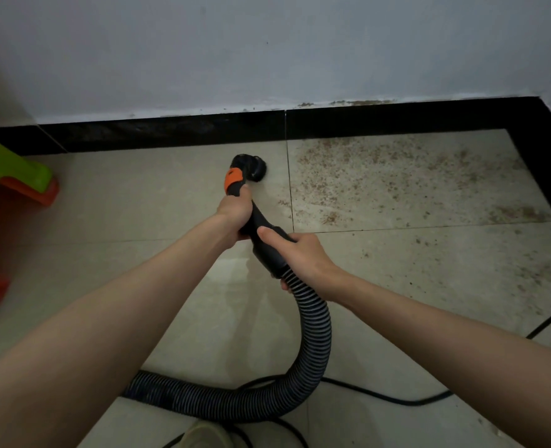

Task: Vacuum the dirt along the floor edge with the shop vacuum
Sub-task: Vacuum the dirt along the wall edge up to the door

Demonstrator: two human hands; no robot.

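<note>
The fingers (235,218) of my left hand (233,213) curl tight round the black plastic nozzle tube (257,218), and my right hand (300,253) wraps the black cuff (272,253) where the ribbed grey hose (313,334) begins. From largest to smallest: the beige tiled floor (138,195), the black skirting strip (170,130) along the wall, then the brown dirt (397,169) scattered in the right centre of the frame. The round black brush head (251,166) sits on the floor just left of the dirt. The tube's long axis points up-frame to the wall, so I judge the next sweep goes rightward; the left hand is nearer.
</note>
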